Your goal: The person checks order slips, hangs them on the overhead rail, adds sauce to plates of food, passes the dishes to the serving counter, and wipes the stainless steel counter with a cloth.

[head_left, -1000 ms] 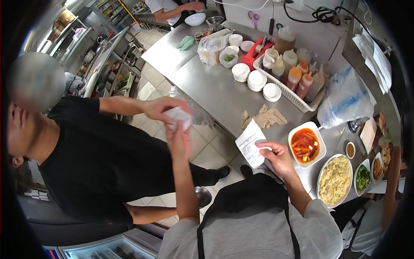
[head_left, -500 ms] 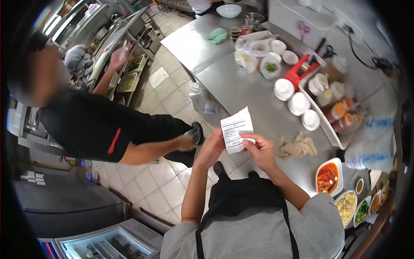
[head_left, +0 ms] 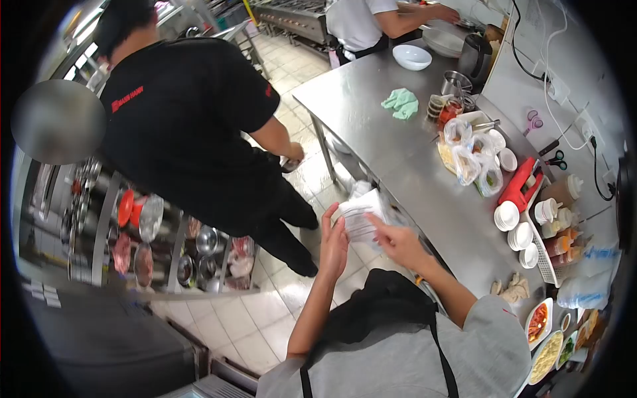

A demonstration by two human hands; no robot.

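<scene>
A white printed slip [head_left: 358, 215] is in front of my body, tilted, its print too blurred to read. My left hand [head_left: 334, 247] holds its left edge between thumb and fingers. At the slip's right side is my right hand [head_left: 401, 248], its index finger stretched onto the paper and the other fingers curled in. A clear plastic bag [head_left: 393, 215] hangs at the counter edge just behind the slip.
A person in black [head_left: 192, 119] stands left of the steel counter [head_left: 371, 139], another in white [head_left: 358, 26] beyond it. The counter bears a green cloth [head_left: 401, 103], white bowl [head_left: 412, 58], bagged food [head_left: 468, 156], sauce cups [head_left: 506, 215] and filled dishes [head_left: 546, 358].
The view has swung, shifting the counter items right and the dishes lower right. The person in black now shows their back. My right hand has gone from pinching the slip to an extended finger on it.
</scene>
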